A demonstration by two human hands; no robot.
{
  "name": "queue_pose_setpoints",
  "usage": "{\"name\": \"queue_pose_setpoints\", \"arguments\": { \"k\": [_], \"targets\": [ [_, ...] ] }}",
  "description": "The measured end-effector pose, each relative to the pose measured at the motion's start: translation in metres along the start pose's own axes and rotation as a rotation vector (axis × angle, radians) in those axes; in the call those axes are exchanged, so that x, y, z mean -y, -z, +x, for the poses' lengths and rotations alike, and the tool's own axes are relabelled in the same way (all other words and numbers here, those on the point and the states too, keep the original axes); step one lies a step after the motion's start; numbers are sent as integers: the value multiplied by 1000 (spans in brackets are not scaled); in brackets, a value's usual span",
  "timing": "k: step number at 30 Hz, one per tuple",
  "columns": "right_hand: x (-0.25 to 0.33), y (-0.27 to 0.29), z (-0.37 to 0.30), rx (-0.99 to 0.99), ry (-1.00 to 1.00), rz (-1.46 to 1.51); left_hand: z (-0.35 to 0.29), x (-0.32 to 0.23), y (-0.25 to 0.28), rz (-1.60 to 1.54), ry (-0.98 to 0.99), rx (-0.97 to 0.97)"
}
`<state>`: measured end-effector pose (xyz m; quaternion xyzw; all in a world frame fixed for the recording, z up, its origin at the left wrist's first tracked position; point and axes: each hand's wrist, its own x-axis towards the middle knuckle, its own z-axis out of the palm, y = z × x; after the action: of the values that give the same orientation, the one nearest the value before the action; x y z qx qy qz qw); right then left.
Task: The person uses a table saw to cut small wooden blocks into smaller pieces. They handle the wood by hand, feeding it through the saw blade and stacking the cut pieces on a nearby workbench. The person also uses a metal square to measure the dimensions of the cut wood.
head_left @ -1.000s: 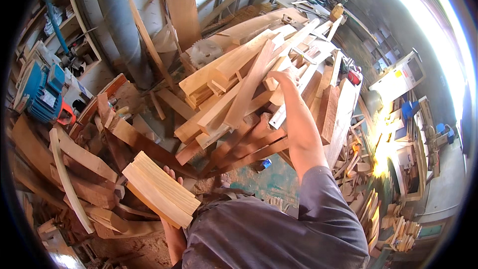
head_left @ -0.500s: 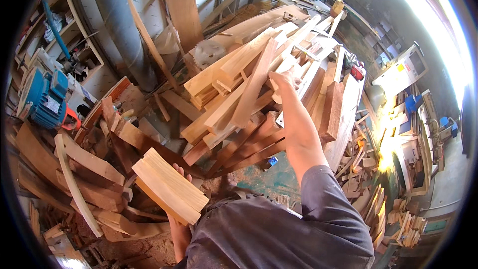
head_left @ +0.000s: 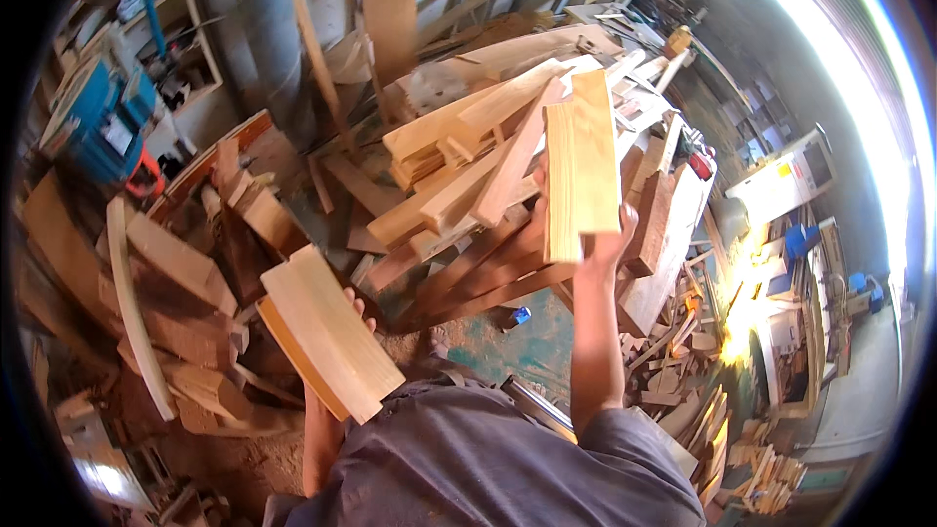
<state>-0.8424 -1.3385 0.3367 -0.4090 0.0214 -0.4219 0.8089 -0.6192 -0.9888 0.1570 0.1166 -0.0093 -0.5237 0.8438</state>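
At the lower left, my left hand (head_left: 359,308) is closed around a short stack of pale wooden boards (head_left: 332,328). Its fingertips curl over the right edge of the wood; the palm is hidden beneath. Held up in front of the workbench pile, a pair of pale wooden boards (head_left: 584,161) lies in my right hand (head_left: 611,242). The thumb shows at their lower right corner, and fingers wrap the left side. Behind them is a heap of cut timber (head_left: 459,205), with light and reddish-brown lengths lying across each other.
Curved wooden pieces (head_left: 137,298) crowd the left side, below a teal motor (head_left: 93,132). A grey duct (head_left: 273,39) rises behind them. Scrap wood (head_left: 698,332) covers the right side near a bright patch of light. A small blue object (head_left: 521,315) sits near the green surface.
My right hand has lifted a pair of boards off the pile and turned over with them. My left hand still holds its stack, slightly lower and more tilted.
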Motion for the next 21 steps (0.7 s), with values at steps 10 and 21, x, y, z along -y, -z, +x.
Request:
{"name": "queue_pose_setpoints", "arguments": {
  "k": [10,21],
  "targets": [
    [-131,-115,-74,170,-598,706,-28,-12,-32,20,26,-127],
    [-163,-131,-86,277,-1070,587,-130,17,-44,-21,-472,-249]
  ]
}}
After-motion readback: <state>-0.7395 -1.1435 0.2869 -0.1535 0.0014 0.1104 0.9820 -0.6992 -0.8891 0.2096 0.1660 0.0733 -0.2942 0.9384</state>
